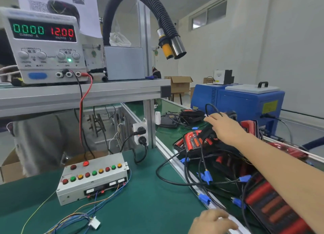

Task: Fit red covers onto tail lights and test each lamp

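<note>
Now reaching with right hand (pixel 226 126) far over the pile of tail lights (pixel 194 140) on the conveyor belt (pixel 168 130), fingers (pixel 209 119) closed loosely around a black cable (pixel 209 107); grip only partly seen. Left hand (pixel 213 220) resting at worktop (pixel 140 207) edge, fingers curled, holding nothing visible. Test box (pixel 93 179) with coloured buttons standing left of the lamps. Power supply (pixel 43 46) on shelf showing 12.00 volts and 0.000 current.

A power supply (pixel 43 46) sits on the shelf (pixel 84 93) beneath a black corrugated hose (pixel 140 5).
</note>
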